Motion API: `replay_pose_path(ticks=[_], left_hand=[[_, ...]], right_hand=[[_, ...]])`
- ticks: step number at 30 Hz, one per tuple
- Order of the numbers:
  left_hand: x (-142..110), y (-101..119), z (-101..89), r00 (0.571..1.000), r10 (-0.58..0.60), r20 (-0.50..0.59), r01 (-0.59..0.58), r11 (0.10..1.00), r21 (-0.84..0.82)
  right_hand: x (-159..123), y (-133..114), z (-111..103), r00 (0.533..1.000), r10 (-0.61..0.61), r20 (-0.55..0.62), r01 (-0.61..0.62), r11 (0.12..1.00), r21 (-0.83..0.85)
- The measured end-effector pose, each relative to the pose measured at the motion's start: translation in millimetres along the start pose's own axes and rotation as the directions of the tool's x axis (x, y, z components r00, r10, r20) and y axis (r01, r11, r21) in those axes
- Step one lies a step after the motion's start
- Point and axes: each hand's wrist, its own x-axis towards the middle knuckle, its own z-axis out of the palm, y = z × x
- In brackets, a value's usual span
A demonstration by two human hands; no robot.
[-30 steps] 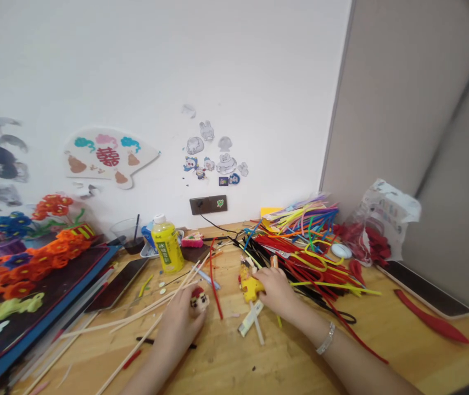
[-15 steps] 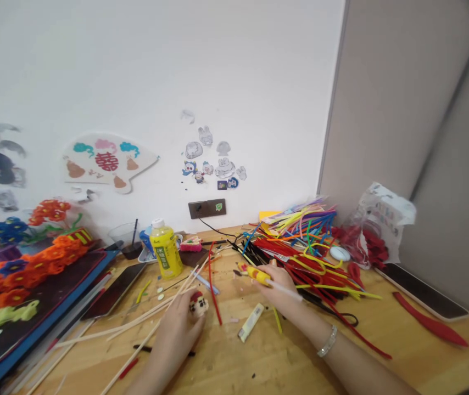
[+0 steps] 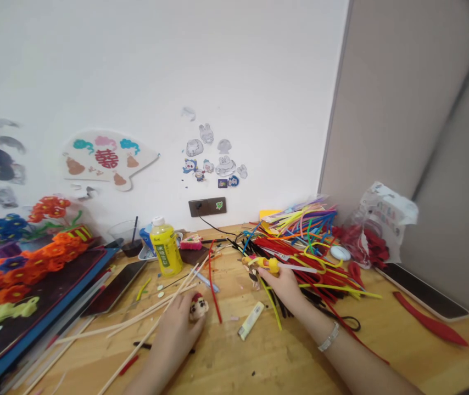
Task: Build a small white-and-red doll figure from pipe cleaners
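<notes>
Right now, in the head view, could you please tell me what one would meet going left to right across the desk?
Orange pipe-cleaner flowers → left hand → small red-capped figure → right hand → plastic bag of red pieces

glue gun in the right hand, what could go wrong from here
The yellow mini glue gun in the right hand sits close to the heap of multicoloured pipe cleaners, so its nozzle might snag or stick to them. The left hand, holding the small red-capped doll, could knock the loose pale wooden sticks.
</notes>
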Motion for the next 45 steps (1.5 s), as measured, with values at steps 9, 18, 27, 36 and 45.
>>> replay_pose_path(ticks=[9,18,27,36,45], left_hand=[[0.2,2.7,-1.4,0.999,-0.010,0.038,0.009,1.000,0.025],[1.3,2.5,-2.3,1.000,-0.010,0.028,0.010,1.000,0.010],[0.0,1.2,0.0,0.998,0.017,0.060,-0.018,1.000,0.011],[0.9,1.1,-0.1,0.996,0.042,0.082,-0.046,0.998,0.051],[3.3,-7.6,5.3,0.994,0.072,0.080,-0.079,0.993,0.088]], right_hand=[[-3.6,-4.3,-5.9,0.959,-0.233,0.159,0.271,0.917,-0.294],[-12.5,-3.0,8.6,0.835,-0.318,0.449,0.528,0.694,-0.489],[-10.1,8.0,14.9,0.838,-0.222,0.499,0.500,0.680,-0.537],[-15.5,-4.5,5.4,0.864,-0.185,0.469,0.415,0.790,-0.453],[28.1,6.6,-48.0,0.973,-0.122,0.194,0.220,0.738,-0.638]])
